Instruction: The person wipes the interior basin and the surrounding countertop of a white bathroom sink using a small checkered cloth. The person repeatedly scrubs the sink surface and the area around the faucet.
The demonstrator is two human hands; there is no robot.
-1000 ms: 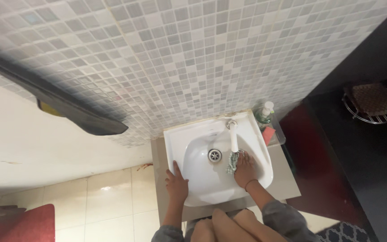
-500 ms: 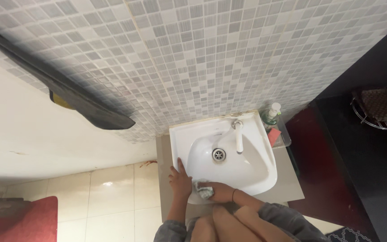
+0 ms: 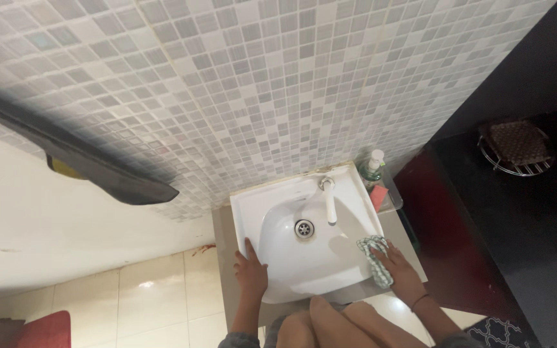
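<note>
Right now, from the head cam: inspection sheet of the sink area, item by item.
Surface: white wash basin on a grey counter; drain open, white tap over the bowl.
Job's things: green-and-white cloth pressed on the basin's right rim.
Clutter: soap pump bottle and a red item in a clear tray behind the basin.
Hands: left hand flat on the left rim; right hand on the cloth.
Cables: nothing seen.
Surroundings: grey mosaic tile wall, pale floor tiles, red mat, wire basket on a dark counter, patterned rug.
</note>
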